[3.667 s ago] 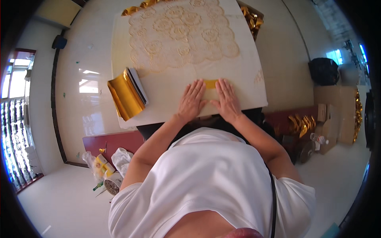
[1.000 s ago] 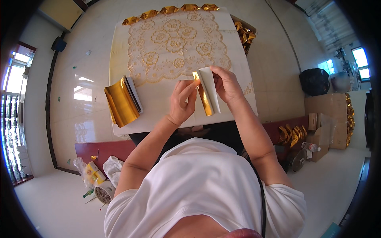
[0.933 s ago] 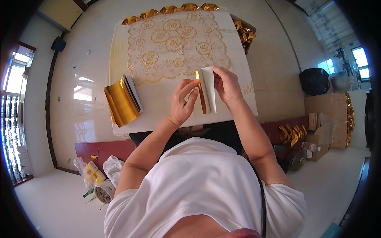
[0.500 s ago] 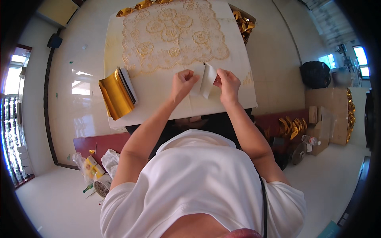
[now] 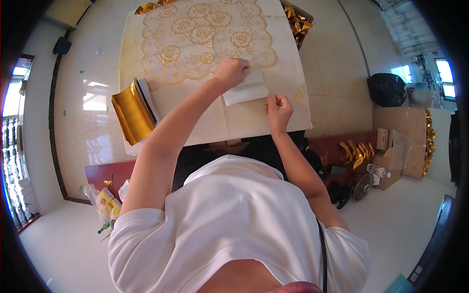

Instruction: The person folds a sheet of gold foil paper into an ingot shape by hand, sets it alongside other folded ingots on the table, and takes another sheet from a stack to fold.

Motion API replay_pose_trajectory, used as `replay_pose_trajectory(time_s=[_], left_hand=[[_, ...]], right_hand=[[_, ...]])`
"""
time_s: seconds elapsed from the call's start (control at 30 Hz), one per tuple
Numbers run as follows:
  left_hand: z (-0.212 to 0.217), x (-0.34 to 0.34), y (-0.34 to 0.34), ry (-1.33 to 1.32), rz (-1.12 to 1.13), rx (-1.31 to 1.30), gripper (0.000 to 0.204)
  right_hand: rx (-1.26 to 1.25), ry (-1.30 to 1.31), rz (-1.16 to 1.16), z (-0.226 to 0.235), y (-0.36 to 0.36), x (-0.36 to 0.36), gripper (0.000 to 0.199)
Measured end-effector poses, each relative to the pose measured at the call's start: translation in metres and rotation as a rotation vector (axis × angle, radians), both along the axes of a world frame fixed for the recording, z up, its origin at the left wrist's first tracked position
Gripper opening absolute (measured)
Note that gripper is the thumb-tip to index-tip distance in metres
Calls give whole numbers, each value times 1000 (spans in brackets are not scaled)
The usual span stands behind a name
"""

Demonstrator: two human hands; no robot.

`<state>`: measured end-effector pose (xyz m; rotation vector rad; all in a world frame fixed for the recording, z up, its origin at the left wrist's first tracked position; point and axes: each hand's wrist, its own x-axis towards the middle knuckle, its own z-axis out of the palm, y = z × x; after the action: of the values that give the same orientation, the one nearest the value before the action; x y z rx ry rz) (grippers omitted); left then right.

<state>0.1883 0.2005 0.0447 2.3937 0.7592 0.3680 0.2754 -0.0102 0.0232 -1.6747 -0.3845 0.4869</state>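
Observation:
A white folded sheet of paper (image 5: 245, 94) lies low over the table, with a crease running across it. My left hand (image 5: 233, 73) is closed at its far edge, the fingertips partly hidden behind the knuckles. At the sheet's right corner, my right hand (image 5: 279, 111) has its fingers pinched together, nearer to me than the left one. To the left, a stack of gold foil paper (image 5: 133, 113), bowed and white on its underside, rests near the table's left edge.
A cream tablecloth with embroidered gold roses (image 5: 202, 34) covers the table (image 5: 195, 124). Folded gold foil pieces (image 5: 297, 24) fill a box past the far right corner. More gold pieces (image 5: 356, 154) and a plastic bottle (image 5: 378, 170) are on the red bench at right.
My left hand has moved away from me, and my right hand slightly toward me. The paper, earlier held up on edge, now lies flatter and turned crosswise. The whole view has shifted slightly.

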Motion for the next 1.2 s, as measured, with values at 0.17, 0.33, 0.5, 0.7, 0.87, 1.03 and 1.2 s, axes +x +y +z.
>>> replay_pose_trajectory(time_s=[0.17, 0.33, 0.5, 0.7, 0.87, 1.03, 1.2], left_hand=[[-21, 1, -6, -175, -80, 182, 11], [-33, -5, -14, -215, -97, 377, 9], [-30, -8, -28, -313, -8, 414, 23], [-23, -39, -41, -386, -5, 429, 33], [-13, -86, -68, -381, -47, 324, 39], [-16, -98, -77, -357, 31, 291, 35], [-28, -86, -70, -379, 131, 242, 20]], right_hand=[[-134, -507, 117, 8, -9, 9, 27], [-88, -991, 334, 25, -3, 18, 63], [-122, -1041, 559, 11, 12, 32, 61], [-112, -1056, 586, -8, 9, 37, 41], [-125, -1032, 586, -6, 8, 34, 42], [-139, -1005, 642, 3, 9, 39, 33], [-102, -908, 658, 8, 18, 46, 20]])
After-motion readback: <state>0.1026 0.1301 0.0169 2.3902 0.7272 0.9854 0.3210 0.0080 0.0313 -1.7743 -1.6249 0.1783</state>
